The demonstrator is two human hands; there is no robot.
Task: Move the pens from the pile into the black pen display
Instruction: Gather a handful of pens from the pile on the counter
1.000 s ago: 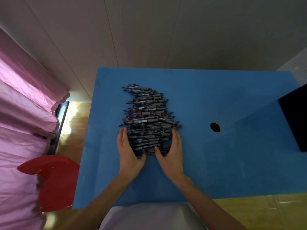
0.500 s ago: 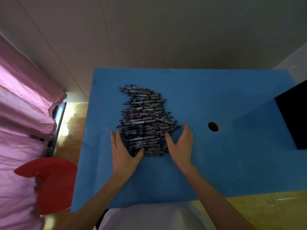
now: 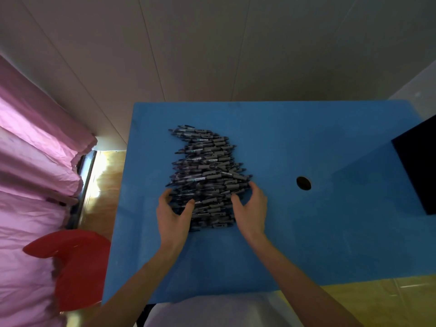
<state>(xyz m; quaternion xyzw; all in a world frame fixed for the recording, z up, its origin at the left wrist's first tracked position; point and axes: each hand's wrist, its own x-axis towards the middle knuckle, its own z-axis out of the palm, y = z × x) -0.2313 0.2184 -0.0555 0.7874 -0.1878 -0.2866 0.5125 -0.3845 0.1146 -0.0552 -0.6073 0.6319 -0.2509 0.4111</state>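
Cupping the near end of the pen pile (image 3: 207, 180) on the blue worktop (image 3: 306, 244), our left hand (image 3: 173, 214) and right hand (image 3: 251, 212) curled around a bunch; squeezed unevenly, pens could have spilled well short of the black pen display (image 3: 417, 171) at far right.

Grey-and-black pens (image 3: 207, 178) lay on a blue table (image 3: 306, 244); pink curtain (image 3: 35, 161) at nine o'clock, black display (image 3: 417, 168) at three.

I am reaching both bare forearms forward. My left hand (image 3: 174, 214) is curling its fingers and thumb inward, and my right hand (image 3: 251, 210) is mirroring it, fingers bent, thumb spread, the two palms facing each other.
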